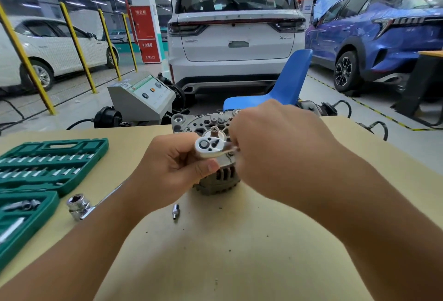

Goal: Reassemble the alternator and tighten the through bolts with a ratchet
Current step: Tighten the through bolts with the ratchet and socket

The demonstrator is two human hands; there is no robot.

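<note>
— Where's the grey cast-metal alternator (217,176) sitting?
— At the tan table's (239,252) twelve o'clock. Your left hand (167,171) is gripping the chrome ratchet's (211,147) head; your right hand (275,147) is clenching its handle.

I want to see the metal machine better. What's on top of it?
Both hands hold a ratchet over the alternator: the left hand grips its head, the right hand covers its handle. A shaft stub pokes up behind. The alternator's right side is hidden.

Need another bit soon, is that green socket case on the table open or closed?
Open. The green socket case lies flat on the table, rows of bits exposed.
</note>
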